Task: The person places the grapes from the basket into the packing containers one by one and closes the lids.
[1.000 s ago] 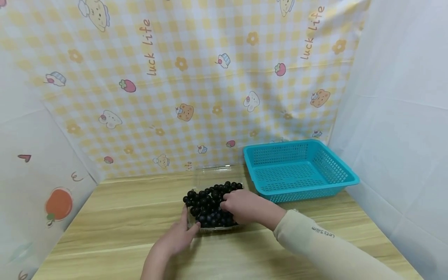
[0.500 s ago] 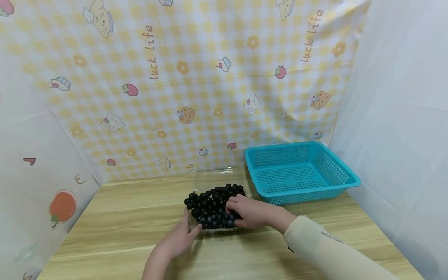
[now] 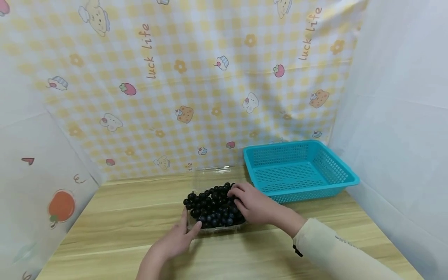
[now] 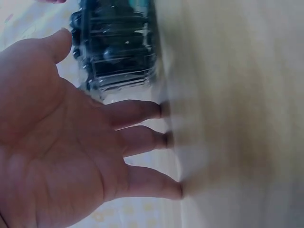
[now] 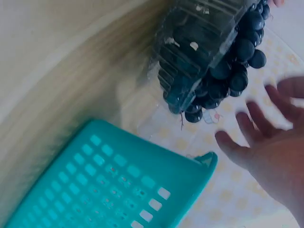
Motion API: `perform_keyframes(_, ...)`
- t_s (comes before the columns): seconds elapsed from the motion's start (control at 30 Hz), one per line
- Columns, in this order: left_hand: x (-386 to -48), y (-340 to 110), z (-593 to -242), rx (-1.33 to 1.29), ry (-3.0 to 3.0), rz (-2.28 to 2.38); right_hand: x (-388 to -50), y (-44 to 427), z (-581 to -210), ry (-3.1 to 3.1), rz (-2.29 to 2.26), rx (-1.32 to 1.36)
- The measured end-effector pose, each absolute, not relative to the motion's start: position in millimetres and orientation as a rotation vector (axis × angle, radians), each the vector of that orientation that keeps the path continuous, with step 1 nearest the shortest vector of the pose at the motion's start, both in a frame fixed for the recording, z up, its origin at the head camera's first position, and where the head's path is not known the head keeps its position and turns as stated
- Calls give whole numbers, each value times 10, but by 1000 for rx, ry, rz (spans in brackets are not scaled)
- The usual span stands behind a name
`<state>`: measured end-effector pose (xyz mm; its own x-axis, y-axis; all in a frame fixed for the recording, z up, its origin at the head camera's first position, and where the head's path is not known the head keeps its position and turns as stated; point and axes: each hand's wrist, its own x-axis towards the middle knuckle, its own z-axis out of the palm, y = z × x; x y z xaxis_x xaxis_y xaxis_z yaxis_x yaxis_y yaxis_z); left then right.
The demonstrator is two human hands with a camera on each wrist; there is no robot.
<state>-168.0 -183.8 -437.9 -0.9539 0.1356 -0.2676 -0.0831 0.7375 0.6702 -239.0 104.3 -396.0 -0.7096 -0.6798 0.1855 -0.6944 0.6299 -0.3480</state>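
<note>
A heap of dark grapes fills a clear plastic box whose transparent lid stands folded back. At the box's front left corner is my left hand; its thumb lies by the front rim and a finger reaches along the left side. In the left wrist view, the other fingers of this hand are spread, tips on the wooden table. My right hand is over the right end of the grapes. The right wrist view shows its fingers spread and apart from the grapes.
A turquoise perforated basket stands behind and to the right of the box, with nothing lying in it. The wooden table ends at a checked cloth. A white sheet hangs on the right.
My right hand has come up from among the grapes, shifting slightly right, and its fingers have loosened. The left hand and the box stay almost where they were.
</note>
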Motion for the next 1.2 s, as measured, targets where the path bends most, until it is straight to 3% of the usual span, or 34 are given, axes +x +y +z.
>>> perform_keyframes(0.2,-1745,-1885,-4261,-24,2702,1105,-2405,909,-4055,-2863,1087,868)
perform_keyframes(0.47,-2021,-1669,-4176,-146,2840,1270,-2501,717,-4332,-2850,1224,475)
perform_keyframes(1.2,-2123,-1507,-4299,-107,2929,1084,-2546,590,-4537,-2863,1147,430)
